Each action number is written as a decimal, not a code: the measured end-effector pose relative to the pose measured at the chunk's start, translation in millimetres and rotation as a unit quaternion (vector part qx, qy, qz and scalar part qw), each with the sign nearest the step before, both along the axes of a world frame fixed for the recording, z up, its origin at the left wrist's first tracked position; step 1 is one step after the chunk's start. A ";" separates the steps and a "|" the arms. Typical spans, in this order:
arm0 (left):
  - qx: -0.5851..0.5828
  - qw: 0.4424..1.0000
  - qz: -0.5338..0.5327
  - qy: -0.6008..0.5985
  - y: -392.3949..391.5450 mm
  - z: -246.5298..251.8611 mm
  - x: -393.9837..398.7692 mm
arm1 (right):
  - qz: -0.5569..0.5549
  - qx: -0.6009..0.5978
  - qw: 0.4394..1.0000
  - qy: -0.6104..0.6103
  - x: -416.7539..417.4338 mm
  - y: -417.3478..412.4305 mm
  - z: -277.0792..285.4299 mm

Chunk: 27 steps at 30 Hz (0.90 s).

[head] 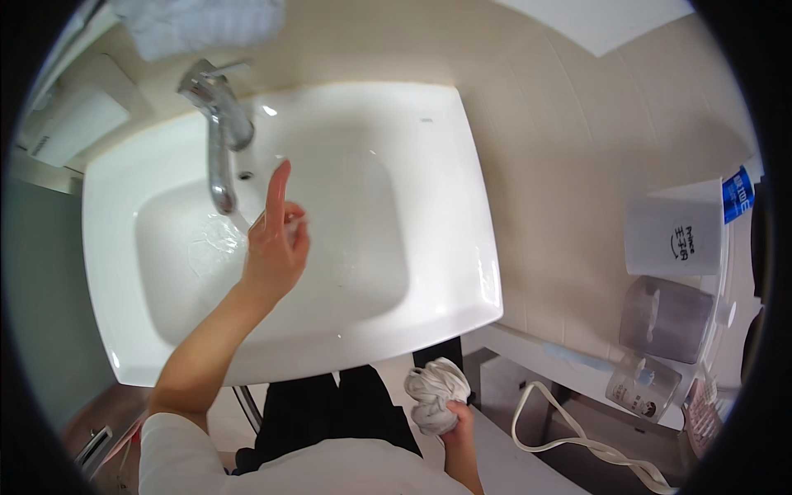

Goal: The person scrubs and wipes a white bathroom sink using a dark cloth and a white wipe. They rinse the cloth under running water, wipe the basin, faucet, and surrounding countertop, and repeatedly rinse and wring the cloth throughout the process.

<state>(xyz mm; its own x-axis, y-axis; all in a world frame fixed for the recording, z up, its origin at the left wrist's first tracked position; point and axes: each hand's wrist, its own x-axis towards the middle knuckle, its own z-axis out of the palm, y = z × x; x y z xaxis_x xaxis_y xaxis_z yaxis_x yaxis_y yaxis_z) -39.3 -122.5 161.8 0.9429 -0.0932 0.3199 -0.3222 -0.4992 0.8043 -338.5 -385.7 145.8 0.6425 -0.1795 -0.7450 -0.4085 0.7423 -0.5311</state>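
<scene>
My left hand (pixel 277 253) is over the white ceramic washbasin (pixel 445 247), just right of the spout of the chrome faucet (pixel 223 139). One finger is stretched out straight and the others are curled; a pale blur shows by the curled fingers, but I make out no object there. Below the spout, rippling water (pixel 216 241) lies on the basin floor. In front of the basin's near edge, at my right side, my right hand (pixel 459 424) grips a bunched white-grey cloth (pixel 436 393). Part of that hand is hidden by the cloth.
On the right, a shelf holds a white container (pixel 671 229) bearing writing, a greyish translucent box (pixel 665 318) and a clear jar (pixel 643 387). A looped white cord (pixel 572 439) lies below them. A white box (pixel 83 127) is left of the faucet, and pale fabric (pixel 201 25) is behind it.
</scene>
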 end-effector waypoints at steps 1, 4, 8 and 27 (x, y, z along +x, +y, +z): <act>-0.031 0.999 0.022 -0.015 -0.8 15.5 9.2 | -0.006 -0.009 1.000 -0.008 1.5 0.8 -1.6; -0.077 0.990 0.116 -0.016 7.7 49.2 47.9 | 0.004 0.028 1.000 -0.005 8.8 1.8 2.6; 0.031 0.985 0.157 0.072 14.4 64.5 83.7 | 0.025 -0.027 0.999 0.031 -2.5 -1.4 -7.9; 0.406 0.893 -0.124 0.149 70.6 -198.2 -43.4 | -0.021 -0.047 0.997 0.056 -29.5 0.7 -30.1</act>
<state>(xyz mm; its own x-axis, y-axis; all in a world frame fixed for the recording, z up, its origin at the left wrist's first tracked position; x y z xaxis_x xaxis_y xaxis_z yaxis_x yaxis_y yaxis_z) -82.7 -51.9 -36.4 0.8927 -0.3990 -0.2095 -0.3366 -0.8995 0.2786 -368.0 -385.0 115.7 0.5474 -0.2765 -0.7899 -0.4381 0.7095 -0.5520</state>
